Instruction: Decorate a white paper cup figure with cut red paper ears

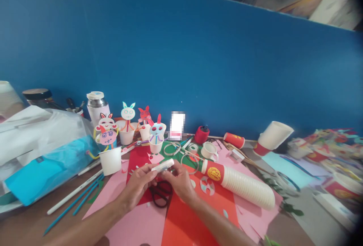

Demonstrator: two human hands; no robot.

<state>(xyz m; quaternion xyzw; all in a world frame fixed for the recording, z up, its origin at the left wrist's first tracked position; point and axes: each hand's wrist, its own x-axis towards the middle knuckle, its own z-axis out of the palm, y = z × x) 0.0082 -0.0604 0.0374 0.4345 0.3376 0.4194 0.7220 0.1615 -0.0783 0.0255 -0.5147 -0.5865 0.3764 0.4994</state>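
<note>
the left hand (pixel 141 183) and right hand (pixel 181 181) are pinching a small white object (pixel 163 165) between them, above scissors (pixel 159 201) lying on coloured paper (pixel 183 225). beyond, paper animal figures (pixel 156 130) are standing in cups (pixel 110 162), looking finished; a loose cutout (pixel 205 190) is lying near stacked cups (pixel 251 190), apparently unused.

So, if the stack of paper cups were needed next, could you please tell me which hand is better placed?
Probably the right hand: it is nearer the stack of paper cups, which lies to its right. Both hands are at the white object, so the left hand might hold that alone.
</note>
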